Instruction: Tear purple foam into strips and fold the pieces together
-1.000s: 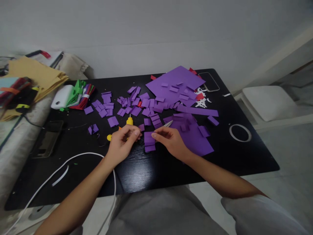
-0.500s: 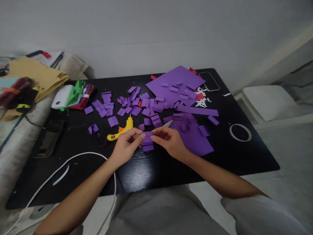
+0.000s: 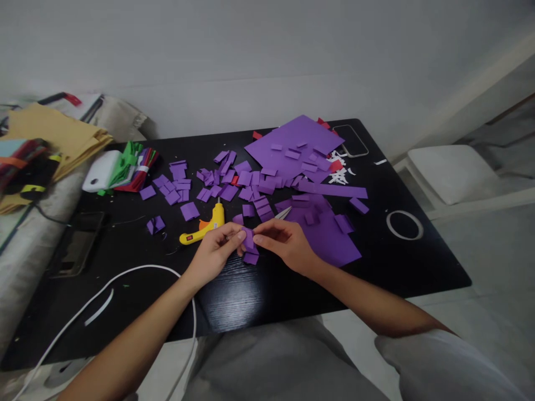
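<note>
Between my two hands is a small folded piece of purple paper [image 3: 249,240], held a little above the near part of the table. My left hand [image 3: 219,245] pinches its left side between thumb and fingers. On the other side, the thumb and fingertips of my right hand [image 3: 282,239] close on its right edge. A second purple flap shows at its lower end. Just left of my left hand lies a yellow glue gun [image 3: 204,225]. Scissors [image 3: 283,213] lie beyond my right hand, only their blade tips showing. Many folded purple paper pieces [image 3: 228,192] are scattered behind my hands.
Purple sheets [image 3: 296,139] and a purple strip [image 3: 334,189] lie right of centre on the black table [image 3: 334,301]. White paper scraps [image 3: 340,175] and a roundish ring [image 3: 404,225] are farther right. A white cable [image 3: 125,271] curves across the left, near a phone-like case [image 3: 79,245].
The purple paper piece has tilted between my fingers, its lower flap now slanting. Both hands stay close together. The whole view has shifted slightly.
</note>
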Available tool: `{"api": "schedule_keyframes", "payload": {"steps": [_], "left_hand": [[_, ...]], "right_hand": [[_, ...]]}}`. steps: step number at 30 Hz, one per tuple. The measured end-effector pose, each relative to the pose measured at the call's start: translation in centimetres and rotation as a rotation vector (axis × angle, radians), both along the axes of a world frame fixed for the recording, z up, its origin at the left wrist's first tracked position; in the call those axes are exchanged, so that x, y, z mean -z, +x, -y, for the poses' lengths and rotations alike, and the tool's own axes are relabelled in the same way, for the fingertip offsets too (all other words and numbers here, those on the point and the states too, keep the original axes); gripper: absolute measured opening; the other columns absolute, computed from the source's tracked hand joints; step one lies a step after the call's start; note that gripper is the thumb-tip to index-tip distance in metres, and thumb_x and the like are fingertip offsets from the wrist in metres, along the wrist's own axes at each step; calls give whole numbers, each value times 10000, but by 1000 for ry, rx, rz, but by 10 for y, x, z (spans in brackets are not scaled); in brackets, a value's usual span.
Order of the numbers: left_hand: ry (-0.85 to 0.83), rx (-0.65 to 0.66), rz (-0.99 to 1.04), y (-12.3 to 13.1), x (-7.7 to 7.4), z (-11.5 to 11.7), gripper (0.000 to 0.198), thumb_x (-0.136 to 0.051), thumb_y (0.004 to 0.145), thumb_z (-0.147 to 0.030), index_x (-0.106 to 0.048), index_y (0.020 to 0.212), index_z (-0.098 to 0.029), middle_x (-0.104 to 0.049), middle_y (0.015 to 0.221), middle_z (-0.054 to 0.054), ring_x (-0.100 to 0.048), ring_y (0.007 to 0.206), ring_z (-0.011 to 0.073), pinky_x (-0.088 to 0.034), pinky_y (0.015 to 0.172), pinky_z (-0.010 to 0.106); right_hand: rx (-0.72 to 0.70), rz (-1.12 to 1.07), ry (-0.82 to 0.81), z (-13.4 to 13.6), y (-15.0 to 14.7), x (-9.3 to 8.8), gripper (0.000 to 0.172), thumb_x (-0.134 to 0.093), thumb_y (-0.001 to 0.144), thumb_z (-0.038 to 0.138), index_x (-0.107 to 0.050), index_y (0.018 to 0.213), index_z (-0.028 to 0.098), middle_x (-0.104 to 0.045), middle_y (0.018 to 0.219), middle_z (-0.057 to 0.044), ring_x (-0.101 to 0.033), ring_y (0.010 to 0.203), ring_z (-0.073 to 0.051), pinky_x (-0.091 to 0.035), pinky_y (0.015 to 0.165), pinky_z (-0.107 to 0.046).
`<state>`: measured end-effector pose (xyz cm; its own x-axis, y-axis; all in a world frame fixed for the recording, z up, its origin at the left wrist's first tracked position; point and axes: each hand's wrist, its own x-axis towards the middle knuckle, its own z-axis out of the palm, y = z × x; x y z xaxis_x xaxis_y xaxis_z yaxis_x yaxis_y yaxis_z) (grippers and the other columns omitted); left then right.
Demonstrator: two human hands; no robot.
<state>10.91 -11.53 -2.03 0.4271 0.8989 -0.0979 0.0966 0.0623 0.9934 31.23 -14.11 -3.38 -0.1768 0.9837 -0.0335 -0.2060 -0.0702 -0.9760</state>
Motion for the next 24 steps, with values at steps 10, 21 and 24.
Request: {"api": "schedule_keyframes", "payload": {"steps": [10, 21, 24], "left_hand": [[5, -29, -28, -1, -4, 1, 396, -766, 896, -546, -706, 825, -161, -648, 637, 0, -600, 585, 134, -490, 616, 259], [-43, -54, -40, -2, -4, 0, 394, -745, 896, -536, -681, 763, -170, -618, 577, -7, -540, 507, 118, -434, 535, 244], [-25, -34, -3, -2, -6, 0, 397, -736, 896, -548, -686, 786, -171, -627, 611, 0, -553, 542, 128, -455, 564, 255]], "right_hand": [[-2, -33, -46, -1, 1, -2, 291, -857, 816, 486, -774, 873, 212, -756, 783, -2, -717, 741, -159, -633, 789, -327], [-72, 117, 171, 5, 1, 3, 322, -835, 823, 280, -760, 1133, 234, -797, 1021, -41, -769, 928, -193, -647, 928, -370], [-38, 112, 101, 4, 1, 2, 314, -847, 829, 333, -774, 1120, 238, -802, 986, -32, -763, 892, -187, -647, 894, -357]]}}
